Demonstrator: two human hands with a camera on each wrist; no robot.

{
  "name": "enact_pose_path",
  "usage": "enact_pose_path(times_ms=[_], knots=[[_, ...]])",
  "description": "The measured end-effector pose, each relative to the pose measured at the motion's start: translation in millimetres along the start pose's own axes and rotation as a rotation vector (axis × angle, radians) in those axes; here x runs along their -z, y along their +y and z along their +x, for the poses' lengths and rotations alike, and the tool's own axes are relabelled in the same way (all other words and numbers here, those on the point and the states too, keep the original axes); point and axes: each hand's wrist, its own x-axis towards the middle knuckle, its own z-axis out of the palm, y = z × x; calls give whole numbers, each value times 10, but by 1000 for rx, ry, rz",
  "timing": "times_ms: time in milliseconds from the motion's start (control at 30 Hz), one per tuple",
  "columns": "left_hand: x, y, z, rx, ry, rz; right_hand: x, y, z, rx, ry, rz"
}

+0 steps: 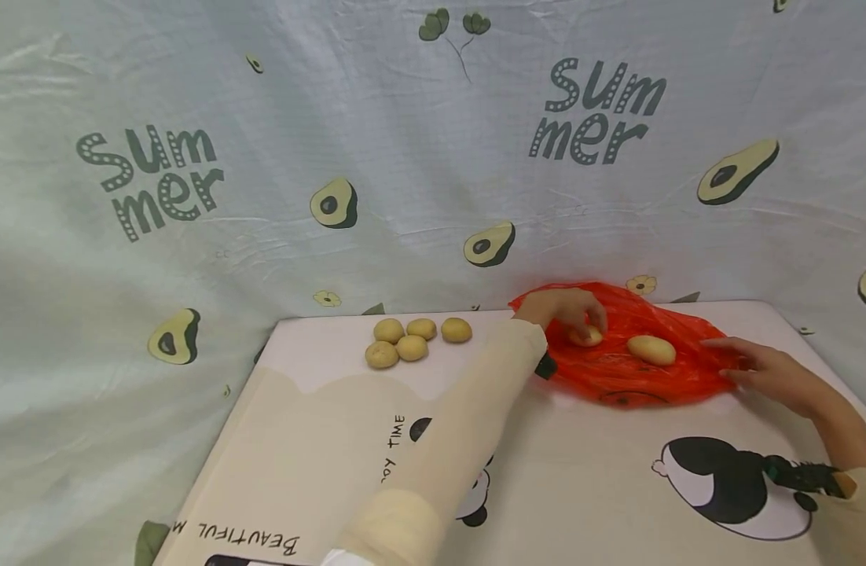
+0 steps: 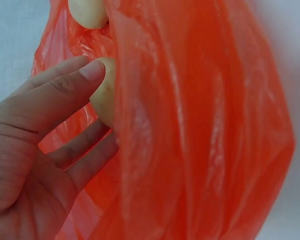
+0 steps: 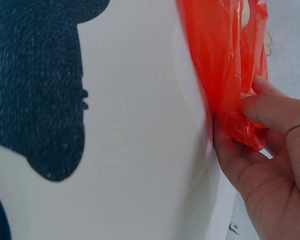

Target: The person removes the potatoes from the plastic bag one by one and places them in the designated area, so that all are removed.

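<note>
A red plastic bag (image 1: 603, 377) lies spread on the table, its mouth gaping. My left hand (image 1: 563, 306) reaches into it and holds a potato (image 2: 106, 95) between thumb and fingers; the bag hides part of that potato in the left wrist view. Another potato (image 1: 651, 350) rests on the red plastic just to the right. At the bag's right end, my right hand (image 1: 776, 377) pinches the gathered plastic edge, with the thumb on top and fingers beneath in the right wrist view.
Several potatoes (image 1: 398, 346) sit grouped on the table left of the bag. The light tabletop (image 1: 320, 440) carries printed panda figures and lettering. Behind it hangs a white curtain (image 1: 398, 141) with avocado prints, close to the bag's back side.
</note>
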Motion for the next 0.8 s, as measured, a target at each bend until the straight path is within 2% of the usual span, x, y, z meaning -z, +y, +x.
enact_pose_path(times_ms=[167, 433, 600, 800], knots=[[-60, 49, 9, 46, 3, -31, 19, -1, -16, -1, -10, 26], [-111, 94, -3, 89, 22, 35, 20, -20, -24, 16, -3, 8], [-108, 75, 9, 26, 20, 117, 29, -27, -28, 1, -5, -4], [-68, 75, -17, -118, 53, 254, 5, -33, -19, -15, -13, 14]])
